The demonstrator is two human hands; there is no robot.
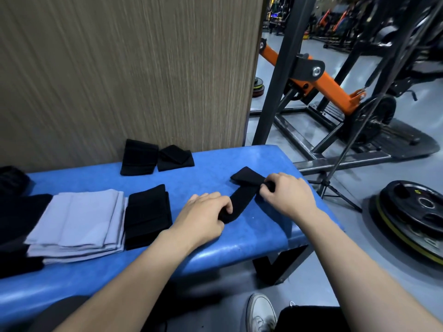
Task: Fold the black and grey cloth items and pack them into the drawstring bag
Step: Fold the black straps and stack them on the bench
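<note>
Wood-grain wall panel (134, 68) fills upper left of frame. Gym machine frame (318, 75), black with orange arm, upper right. Blue padded bench (215, 250) runs across the middle and lower left. Weight plates (417, 216) on the floor at right edge.

On the bench, left of centre: stack of folded grey cloths (79, 219), with dark fabric (16, 226) beside and under it at the left edge; cannot tell what that is. Folded black cloth (147, 216) lies just right of the grey stack, touching it. Two smaller folded black pieces (153, 156) sit side by side at the bench's far edge against the wall panel.

Black cloth strip (242, 197) lies diagonally near the bench's right end, centre-right of frame. Left hand (203, 214) grips its near end, fingers curled round it. Right hand (287, 195) pinches the strip's far part where it folds back on itself, thumb and fingertips pressed on fabric.

White shoe (260, 312) at bottom centre-right on the floor.
</note>
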